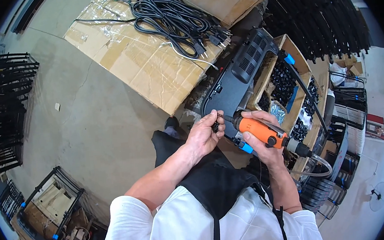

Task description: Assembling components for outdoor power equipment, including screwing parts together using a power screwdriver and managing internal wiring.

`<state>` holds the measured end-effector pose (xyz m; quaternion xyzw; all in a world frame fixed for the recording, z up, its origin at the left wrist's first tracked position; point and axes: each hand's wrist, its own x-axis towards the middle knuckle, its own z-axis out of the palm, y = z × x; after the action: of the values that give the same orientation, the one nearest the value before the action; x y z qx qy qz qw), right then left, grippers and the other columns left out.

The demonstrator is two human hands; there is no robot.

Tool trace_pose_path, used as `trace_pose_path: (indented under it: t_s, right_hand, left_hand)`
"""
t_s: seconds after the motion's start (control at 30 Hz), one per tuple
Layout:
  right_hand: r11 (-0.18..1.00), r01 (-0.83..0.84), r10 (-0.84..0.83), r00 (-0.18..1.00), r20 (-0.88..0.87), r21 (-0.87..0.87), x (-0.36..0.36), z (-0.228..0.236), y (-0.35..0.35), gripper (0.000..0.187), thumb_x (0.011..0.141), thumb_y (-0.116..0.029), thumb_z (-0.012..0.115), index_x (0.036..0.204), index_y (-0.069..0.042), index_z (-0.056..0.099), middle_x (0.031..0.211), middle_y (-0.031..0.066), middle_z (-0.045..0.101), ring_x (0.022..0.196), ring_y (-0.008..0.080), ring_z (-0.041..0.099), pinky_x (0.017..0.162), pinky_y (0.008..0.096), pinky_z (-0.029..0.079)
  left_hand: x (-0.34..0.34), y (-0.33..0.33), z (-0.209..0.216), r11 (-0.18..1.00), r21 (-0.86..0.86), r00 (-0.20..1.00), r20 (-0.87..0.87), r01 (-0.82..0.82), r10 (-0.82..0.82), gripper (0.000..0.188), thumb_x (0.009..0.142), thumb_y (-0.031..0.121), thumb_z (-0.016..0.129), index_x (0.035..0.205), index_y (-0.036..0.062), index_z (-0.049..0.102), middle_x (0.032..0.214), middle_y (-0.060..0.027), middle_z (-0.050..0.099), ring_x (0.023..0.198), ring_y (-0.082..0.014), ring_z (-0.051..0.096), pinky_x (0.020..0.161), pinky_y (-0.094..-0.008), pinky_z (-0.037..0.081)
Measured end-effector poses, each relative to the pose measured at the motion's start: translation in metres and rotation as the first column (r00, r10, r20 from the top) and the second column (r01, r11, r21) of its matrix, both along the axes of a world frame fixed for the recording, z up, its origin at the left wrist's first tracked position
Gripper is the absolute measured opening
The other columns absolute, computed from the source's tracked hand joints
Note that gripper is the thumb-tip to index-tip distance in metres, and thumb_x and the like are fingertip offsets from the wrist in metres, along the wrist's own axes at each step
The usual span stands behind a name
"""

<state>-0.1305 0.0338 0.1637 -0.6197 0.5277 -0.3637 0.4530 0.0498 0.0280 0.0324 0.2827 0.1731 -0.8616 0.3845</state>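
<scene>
My right hand (264, 137) is wrapped round an orange air screwdriver (257, 129), its clear hose (327, 165) curving away from the back end. The driver's bit points left, toward my left hand (204, 132). There the fingers curl round a cluster of small black pieces (215, 126) that look like screws. Thumb and fingertips pinch close to the bit's tip; whether a screw sits on it is too small to tell. Below and beyond both hands lies a black panel with a tubular frame (226, 94), with a vented black housing (255, 55) at its far end and blue corner pieces (244, 147).
A wooden parts box (302, 55) with black fittings stands right of the panel. Coiled black power cables (169, 17) lie on a cardboard sheet (123, 66) ahead. Black frames (6, 113) are stacked at far left, others (315, 17) at far right.
</scene>
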Motion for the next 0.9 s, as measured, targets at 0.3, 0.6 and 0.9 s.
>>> trace_pose_path:
  t_s: [0.3,0.6,0.9]
  right_hand:
    - [0.997,0.070,-0.070,0.997,-0.011,0.030,0.022,-0.009,-0.030,0.048,0.091,-0.004,0.082,0.136,-0.004,0.064,0.134,0.0111,0.071,0.119,0.0194,0.070,0.105,0.0353,0.055]
    - [0.990,0.018,0.009,0.982,-0.189,0.142,0.042,-0.019,-0.052,0.042,0.091,-0.006,0.081,0.131,-0.004,0.066,0.132,0.0122,0.072,0.116,0.0199,0.071,0.103,0.0357,0.057]
    - [0.977,0.010,0.033,0.979,-0.201,0.212,0.054,-0.013,-0.067,0.037,0.091,-0.007,0.080,0.125,-0.005,0.068,0.134,0.0143,0.072,0.117,0.0214,0.071,0.103,0.0377,0.057]
  left_hand:
    - [-0.003,-0.008,0.001,0.995,-0.078,0.984,0.173,0.065,-0.050,0.036,0.115,0.037,0.051,0.119,0.0054,0.067,0.096,-0.0052,0.071,0.078,-0.0153,0.065,0.067,-0.0300,0.052]
    - [0.020,0.004,-0.005,0.912,-0.250,0.926,0.279,0.326,-0.254,0.025,0.115,0.024,0.054,0.115,0.0073,0.073,0.100,0.0008,0.075,0.084,-0.0102,0.064,0.073,-0.0259,0.049]
    - [0.036,-0.009,-0.008,0.961,-0.157,0.962,0.187,0.228,-0.197,0.025,0.113,0.026,0.058,0.124,0.0063,0.070,0.102,0.0000,0.075,0.079,-0.0093,0.063,0.070,-0.0247,0.052]
